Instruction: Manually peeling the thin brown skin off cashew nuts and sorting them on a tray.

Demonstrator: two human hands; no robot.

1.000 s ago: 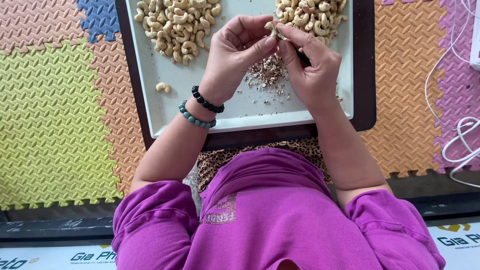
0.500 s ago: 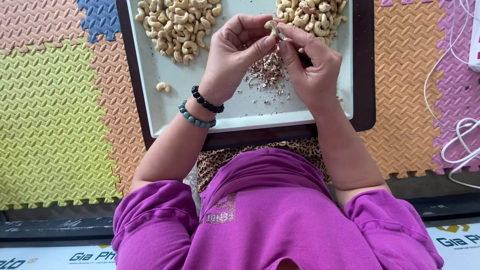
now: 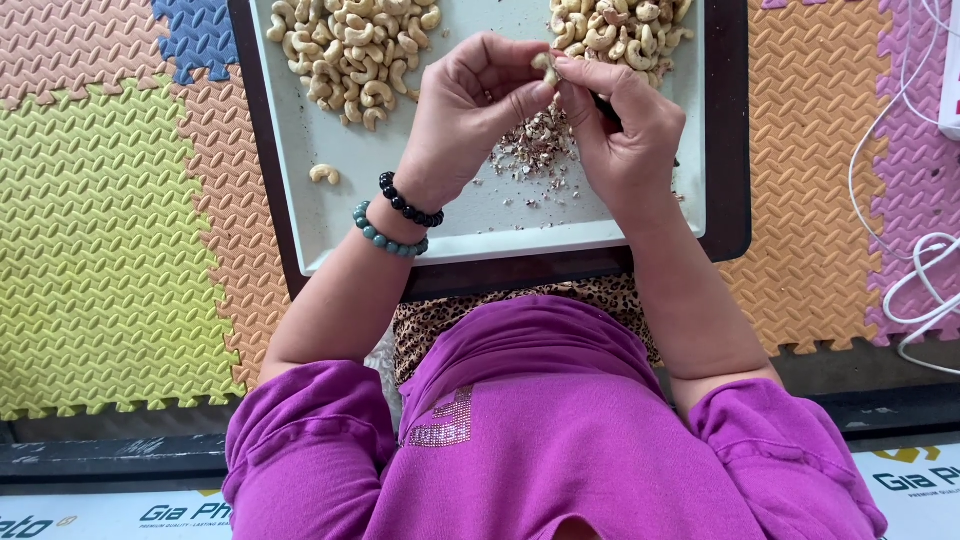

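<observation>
Both hands meet over the pale rectangular plastic tray (image 3: 330, 215), at about 12 o'clock from the person. The left hand (image 3: 465, 115) is curled, thumb and fingers pinching a small pale curved cashew nut (image 3: 546, 66). The right hand (image 3: 625, 125) is bent close, its fingertips (image 3: 572, 72) touching the same nut. A heap of brown skin flakes (image 3: 535, 145) lies just below, at 6 o'clock from the nut

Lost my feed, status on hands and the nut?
Left hand and right hand both pinch one pale curved cashew. Brown skin scraps heaped below on the white tray. Nothing blocking.
</observation>
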